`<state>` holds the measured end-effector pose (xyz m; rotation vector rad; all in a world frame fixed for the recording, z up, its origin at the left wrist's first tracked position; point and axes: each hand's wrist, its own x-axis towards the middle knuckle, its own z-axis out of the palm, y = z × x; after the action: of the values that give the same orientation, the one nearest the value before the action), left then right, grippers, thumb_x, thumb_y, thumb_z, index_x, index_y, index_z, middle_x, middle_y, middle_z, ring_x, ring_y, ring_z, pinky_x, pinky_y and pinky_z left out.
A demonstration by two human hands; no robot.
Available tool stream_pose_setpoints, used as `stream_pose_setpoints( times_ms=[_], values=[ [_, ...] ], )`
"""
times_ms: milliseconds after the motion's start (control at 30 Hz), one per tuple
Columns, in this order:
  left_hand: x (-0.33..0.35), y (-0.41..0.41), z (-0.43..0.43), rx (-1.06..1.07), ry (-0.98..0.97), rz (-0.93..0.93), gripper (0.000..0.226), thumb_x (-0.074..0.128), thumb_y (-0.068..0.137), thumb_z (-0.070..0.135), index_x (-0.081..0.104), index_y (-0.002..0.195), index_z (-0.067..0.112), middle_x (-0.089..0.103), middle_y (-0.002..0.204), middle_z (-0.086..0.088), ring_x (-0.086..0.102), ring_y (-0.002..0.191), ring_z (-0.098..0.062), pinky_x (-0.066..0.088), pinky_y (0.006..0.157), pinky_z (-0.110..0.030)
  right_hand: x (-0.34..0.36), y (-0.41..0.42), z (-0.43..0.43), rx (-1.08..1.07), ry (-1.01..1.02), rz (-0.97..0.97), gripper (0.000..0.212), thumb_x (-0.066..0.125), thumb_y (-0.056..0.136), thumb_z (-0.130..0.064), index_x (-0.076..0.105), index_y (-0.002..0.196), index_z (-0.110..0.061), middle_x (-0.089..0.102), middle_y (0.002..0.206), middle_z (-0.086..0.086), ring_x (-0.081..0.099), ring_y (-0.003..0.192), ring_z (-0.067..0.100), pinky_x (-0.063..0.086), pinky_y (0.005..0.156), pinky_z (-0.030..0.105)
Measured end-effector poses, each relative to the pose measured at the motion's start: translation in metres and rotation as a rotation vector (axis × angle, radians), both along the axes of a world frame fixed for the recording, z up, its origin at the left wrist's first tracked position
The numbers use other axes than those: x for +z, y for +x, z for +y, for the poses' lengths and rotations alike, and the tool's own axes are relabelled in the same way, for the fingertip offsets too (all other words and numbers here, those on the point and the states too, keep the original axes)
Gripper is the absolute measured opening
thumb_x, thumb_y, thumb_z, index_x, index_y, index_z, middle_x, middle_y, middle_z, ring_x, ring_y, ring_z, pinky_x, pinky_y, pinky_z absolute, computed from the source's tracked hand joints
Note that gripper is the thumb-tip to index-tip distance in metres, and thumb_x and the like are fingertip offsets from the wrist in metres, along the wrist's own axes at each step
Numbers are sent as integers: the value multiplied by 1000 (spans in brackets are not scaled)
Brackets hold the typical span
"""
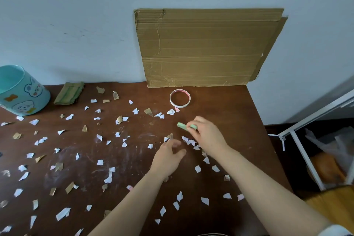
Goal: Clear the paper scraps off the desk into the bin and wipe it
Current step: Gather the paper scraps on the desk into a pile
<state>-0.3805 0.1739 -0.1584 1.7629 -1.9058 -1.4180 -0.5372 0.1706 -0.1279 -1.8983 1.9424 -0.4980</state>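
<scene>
Several white and brown paper scraps (99,162) lie scattered over the dark brown desk (226,120). A light blue bin (21,92) with cartoon animals stands at the far left. Beside it lies a folded green cloth (69,93). My right hand (207,136) grips a small green object (183,126) above the scraps near the middle of the desk. My left hand (168,156) hovers just left of it, fingers loosely curled with nothing in them, over a cluster of scraps (189,142).
A tape roll (180,98) lies near the wall. A cardboard sheet (206,48) leans against the wall behind it. Right of the desk edge stands a white metal rack (298,145) with plastic bags.
</scene>
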Motion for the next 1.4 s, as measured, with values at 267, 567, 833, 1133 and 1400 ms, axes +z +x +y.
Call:
stream_pose_setpoints(
  times_ms=[267,567,833,1133,1400],
  values=[
    [3,-1,8,-47,27,-18,34,57,89,38,54,121,29,56,123,9,51,115,-12,39,104,-46,-10,-44,23,-262,19,98,28,45,98,-24,62,116,-11,51,101,1,53,78,16,41,68,22],
    [2,10,26,-122,-10,-57,39,57,89,36,55,125,23,58,126,9,53,116,-9,39,104,-38,-20,23,58,-13,7,38,22,51,94,-18,63,113,-13,48,98,3,55,81,22,37,67,24],
    [5,0,36,-173,-43,-90,41,55,91,37,51,130,25,55,129,12,50,120,-7,30,88,-20,2,-53,53,-285,-106,46,21,51,96,-20,65,108,-11,53,98,1,55,74,20,46,66,30],
    [6,-31,41,-121,-19,-73,41,55,90,36,52,129,23,55,130,6,49,119,-12,38,96,-28,-19,-41,73,-117,17,62,28,47,97,-25,63,117,-15,50,99,3,55,78,21,36,66,25],
    [7,-46,51,-86,-31,-88,40,57,89,35,51,127,23,56,127,5,50,118,-13,36,89,-25,-4,-62,84,-99,-133,-33,17,53,94,-21,67,101,-13,48,88,-5,49,66,15,35,60,27]
  ],
)
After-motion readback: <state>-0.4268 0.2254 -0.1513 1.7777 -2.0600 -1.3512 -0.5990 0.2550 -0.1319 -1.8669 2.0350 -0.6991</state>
